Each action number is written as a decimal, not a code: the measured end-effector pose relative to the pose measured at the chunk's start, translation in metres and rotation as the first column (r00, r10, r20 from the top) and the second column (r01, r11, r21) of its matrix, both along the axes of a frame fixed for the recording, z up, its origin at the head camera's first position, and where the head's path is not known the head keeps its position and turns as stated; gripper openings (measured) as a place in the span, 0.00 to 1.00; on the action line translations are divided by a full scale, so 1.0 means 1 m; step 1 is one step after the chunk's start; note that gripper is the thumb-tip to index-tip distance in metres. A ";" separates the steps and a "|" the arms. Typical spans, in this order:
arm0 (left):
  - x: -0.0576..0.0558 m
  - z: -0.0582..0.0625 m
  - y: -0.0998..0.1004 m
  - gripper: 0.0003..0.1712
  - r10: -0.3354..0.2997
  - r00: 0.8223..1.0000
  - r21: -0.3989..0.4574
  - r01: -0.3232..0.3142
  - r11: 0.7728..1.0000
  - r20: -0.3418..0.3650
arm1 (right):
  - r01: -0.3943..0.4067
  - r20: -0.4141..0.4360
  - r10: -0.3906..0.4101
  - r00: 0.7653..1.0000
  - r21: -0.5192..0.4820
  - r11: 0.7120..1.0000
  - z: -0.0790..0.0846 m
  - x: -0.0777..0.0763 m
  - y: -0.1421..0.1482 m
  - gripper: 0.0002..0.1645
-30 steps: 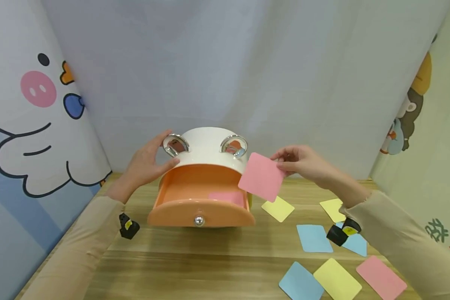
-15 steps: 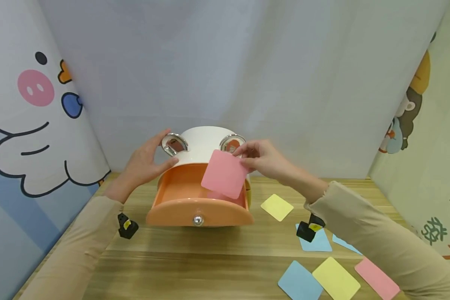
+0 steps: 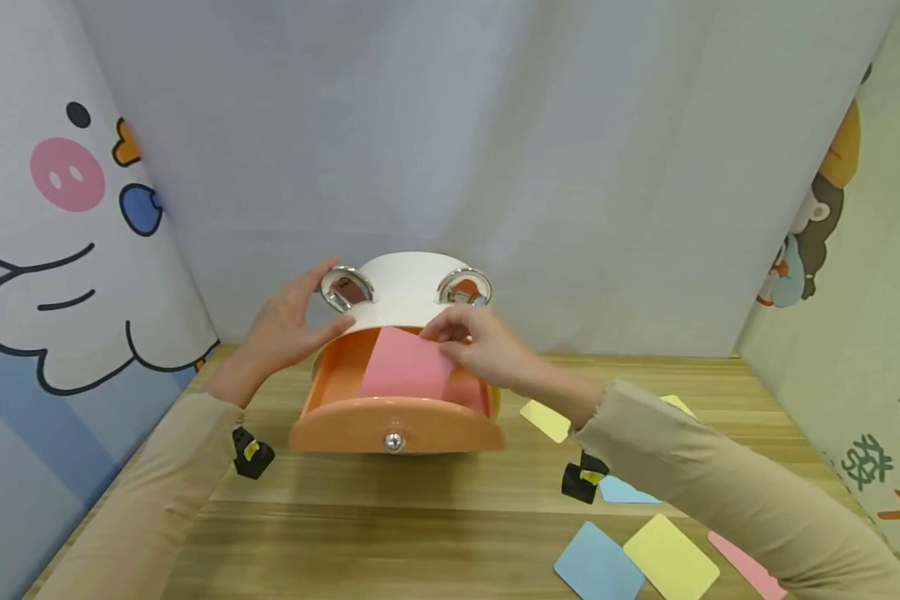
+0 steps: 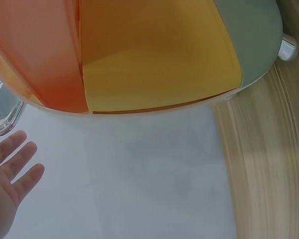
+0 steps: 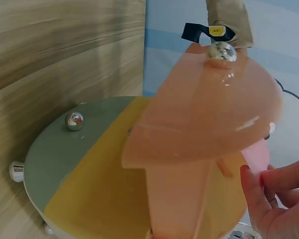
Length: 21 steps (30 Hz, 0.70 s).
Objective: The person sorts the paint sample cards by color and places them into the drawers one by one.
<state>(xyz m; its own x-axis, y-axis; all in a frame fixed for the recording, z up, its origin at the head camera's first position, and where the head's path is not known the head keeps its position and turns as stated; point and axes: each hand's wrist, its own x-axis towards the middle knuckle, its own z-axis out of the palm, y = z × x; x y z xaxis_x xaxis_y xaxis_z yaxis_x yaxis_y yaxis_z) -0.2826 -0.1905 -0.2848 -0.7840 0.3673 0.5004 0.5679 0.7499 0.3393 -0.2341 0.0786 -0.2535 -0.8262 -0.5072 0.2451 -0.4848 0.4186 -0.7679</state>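
A small round-topped cabinet with a white shell (image 3: 405, 292) has its orange drawer (image 3: 337, 430) pulled out. My left hand (image 3: 285, 329) rests at the cabinet's left chrome ring (image 3: 326, 289), thumb on the shell's front edge and index finger behind the ring. Three of its fingers spread out straight in the left wrist view. My right hand (image 3: 482, 343) pinches a pink card (image 3: 401, 367) by its edge, tilted over the drawer. Another pink card (image 3: 468, 395) lies inside, at the right. Behind the drawer front, part of the held card (image 5: 259, 153) shows in the right wrist view.
Right of the cabinet lie yellow cards (image 3: 546, 420), blue cards (image 3: 598, 562) and a pink card (image 3: 746, 567), some partly under my right sleeve. Lower yellow (image 5: 104, 194) and green (image 5: 102, 117) drawers appear in the right wrist view. A pale curtain hangs behind.
My right hand has carried the pink card leftward from beside the cabinet and lowered it into the drawer opening. My left hand stays at the ring.
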 end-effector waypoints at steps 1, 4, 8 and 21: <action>0.000 0.000 0.000 0.43 -0.001 1.000 0.001 0.001 1.000 0.000 | -0.003 0.016 0.003 1.000 0.002 1.000 -0.002 0.001 -0.002 0.11; 0.000 0.000 0.000 0.43 -0.001 1.000 0.002 0.001 1.000 0.000 | -0.018 0.023 0.017 1.000 0.033 0.999 -0.007 0.002 -0.006 0.12; 0.000 0.000 0.000 0.43 -0.001 1.000 0.002 0.001 1.000 -0.002 | -0.033 -0.063 0.039 0.997 0.097 0.995 -0.013 0.003 -0.009 0.14; -0.001 -0.002 0.000 0.43 -0.006 1.000 0.008 0.007 1.000 -0.026 | -0.083 -0.281 0.132 0.951 0.179 0.980 -0.021 0.002 -0.004 0.17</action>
